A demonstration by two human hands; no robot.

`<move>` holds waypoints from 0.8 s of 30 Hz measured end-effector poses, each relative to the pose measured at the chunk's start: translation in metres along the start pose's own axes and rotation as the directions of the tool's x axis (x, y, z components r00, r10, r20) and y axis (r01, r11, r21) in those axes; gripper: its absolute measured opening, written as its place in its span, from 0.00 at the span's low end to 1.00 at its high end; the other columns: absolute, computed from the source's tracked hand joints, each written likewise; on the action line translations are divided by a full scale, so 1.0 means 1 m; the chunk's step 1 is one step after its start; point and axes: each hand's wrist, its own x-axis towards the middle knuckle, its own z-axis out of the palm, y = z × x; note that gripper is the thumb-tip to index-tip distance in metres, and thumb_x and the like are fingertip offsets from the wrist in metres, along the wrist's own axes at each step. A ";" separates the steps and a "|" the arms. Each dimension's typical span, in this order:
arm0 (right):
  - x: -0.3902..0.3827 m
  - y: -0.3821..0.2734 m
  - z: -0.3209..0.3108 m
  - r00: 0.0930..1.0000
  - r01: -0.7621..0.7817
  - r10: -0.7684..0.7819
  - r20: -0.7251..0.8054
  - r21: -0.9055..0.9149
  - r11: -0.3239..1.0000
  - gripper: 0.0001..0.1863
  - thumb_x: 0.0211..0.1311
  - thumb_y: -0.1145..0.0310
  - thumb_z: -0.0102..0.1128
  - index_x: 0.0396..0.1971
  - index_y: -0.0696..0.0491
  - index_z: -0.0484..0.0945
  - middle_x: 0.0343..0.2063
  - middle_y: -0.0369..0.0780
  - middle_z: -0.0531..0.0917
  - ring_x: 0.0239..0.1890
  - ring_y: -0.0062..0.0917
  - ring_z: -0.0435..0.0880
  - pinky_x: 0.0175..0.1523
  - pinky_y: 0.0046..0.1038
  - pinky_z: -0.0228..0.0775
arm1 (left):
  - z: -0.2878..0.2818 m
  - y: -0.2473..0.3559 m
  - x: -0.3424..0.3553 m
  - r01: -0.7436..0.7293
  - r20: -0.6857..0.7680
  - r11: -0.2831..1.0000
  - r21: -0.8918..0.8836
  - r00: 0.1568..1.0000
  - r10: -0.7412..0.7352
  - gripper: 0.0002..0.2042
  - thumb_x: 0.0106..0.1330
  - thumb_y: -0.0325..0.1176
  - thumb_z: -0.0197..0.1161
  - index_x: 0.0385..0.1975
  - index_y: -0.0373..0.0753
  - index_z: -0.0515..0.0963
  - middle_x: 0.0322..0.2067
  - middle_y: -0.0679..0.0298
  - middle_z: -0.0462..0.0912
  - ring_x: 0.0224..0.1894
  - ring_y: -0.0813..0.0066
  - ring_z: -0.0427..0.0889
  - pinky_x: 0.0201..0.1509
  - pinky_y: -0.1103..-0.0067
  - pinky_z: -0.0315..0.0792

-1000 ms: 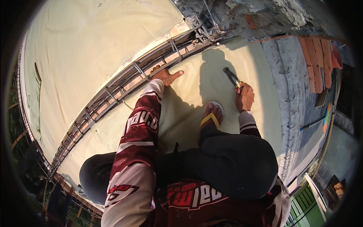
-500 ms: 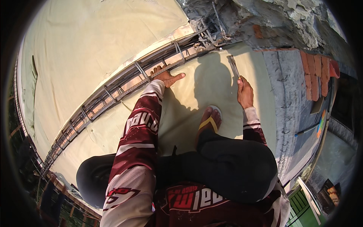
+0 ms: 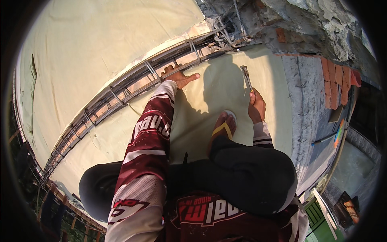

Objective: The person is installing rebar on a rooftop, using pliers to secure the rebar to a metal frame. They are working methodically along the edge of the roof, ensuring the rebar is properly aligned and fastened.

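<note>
Slab (image 3: 100,60): broad, smooth cream surface, sunlit.
Wall (image 3: 306,24): rough broken concrete over red brick.
Rebar cage (image 3: 121,92): long ribbed steel bars with wire ties.
Left hand (image 3: 179,76): spread flat, resting against the rebar.
Right hand (image 3: 256,105): fisted around a slim metal hammer (image 3: 246,77), raised above the slab.

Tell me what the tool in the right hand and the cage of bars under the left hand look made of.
Tool: looks like metal, grey with a dull glint along its thin shaft. Bar cage: probably steel, with thin, dark, rust-toned rods tied by loops.
</note>
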 end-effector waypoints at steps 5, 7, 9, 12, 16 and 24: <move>-0.019 0.007 0.011 1.000 0.008 -0.009 0.017 0.047 0.999 0.24 0.78 0.55 0.45 0.63 0.51 0.75 0.50 0.52 0.84 0.54 0.48 0.82 0.58 0.43 0.73 | 0.002 0.001 0.003 0.018 0.011 1.000 -0.009 1.000 -0.018 0.60 0.45 0.89 0.49 0.72 0.45 0.67 0.66 0.44 0.69 0.71 0.47 0.63 0.74 0.52 0.56; -0.026 0.011 0.016 1.000 0.018 -0.019 0.016 0.053 0.998 0.23 0.78 0.56 0.46 0.64 0.52 0.75 0.50 0.51 0.83 0.54 0.47 0.83 0.59 0.42 0.73 | 0.001 0.002 0.002 0.018 0.016 1.000 -0.009 1.000 -0.018 0.60 0.45 0.89 0.49 0.72 0.45 0.68 0.66 0.44 0.69 0.71 0.47 0.63 0.74 0.52 0.57; -0.032 0.016 0.020 1.000 0.001 -0.002 0.015 0.053 0.999 0.23 0.78 0.57 0.47 0.64 0.52 0.75 0.50 0.51 0.83 0.54 0.46 0.83 0.59 0.42 0.74 | 0.001 0.003 0.001 0.037 -0.006 0.999 -0.010 0.999 -0.037 0.60 0.45 0.89 0.49 0.72 0.45 0.68 0.66 0.43 0.69 0.71 0.47 0.64 0.74 0.52 0.57; -0.037 0.023 0.023 0.998 0.064 -0.063 -0.023 0.039 0.997 0.22 0.77 0.59 0.48 0.63 0.52 0.75 0.51 0.50 0.83 0.54 0.44 0.83 0.59 0.40 0.74 | -0.001 0.005 -0.003 0.038 -0.031 0.999 -0.014 0.999 -0.038 0.61 0.45 0.89 0.48 0.71 0.44 0.69 0.66 0.43 0.69 0.71 0.47 0.64 0.74 0.52 0.57; -0.044 0.033 0.025 0.991 0.100 -0.102 -0.088 -0.029 0.995 0.20 0.75 0.62 0.53 0.63 0.51 0.76 0.50 0.47 0.84 0.53 0.41 0.84 0.56 0.37 0.76 | -0.003 0.007 -0.007 -0.003 -0.054 0.998 -0.057 0.999 0.000 0.61 0.45 0.89 0.48 0.71 0.43 0.69 0.66 0.42 0.69 0.71 0.46 0.63 0.74 0.51 0.55; -0.051 0.045 0.028 0.974 0.122 -0.137 -0.183 -0.090 0.988 0.23 0.70 0.68 0.60 0.64 0.52 0.72 0.45 0.44 0.83 0.48 0.38 0.84 0.52 0.36 0.78 | -0.003 0.007 0.000 0.043 0.024 0.999 0.011 0.999 -0.043 0.60 0.46 0.88 0.49 0.71 0.42 0.69 0.65 0.42 0.70 0.71 0.45 0.63 0.74 0.51 0.56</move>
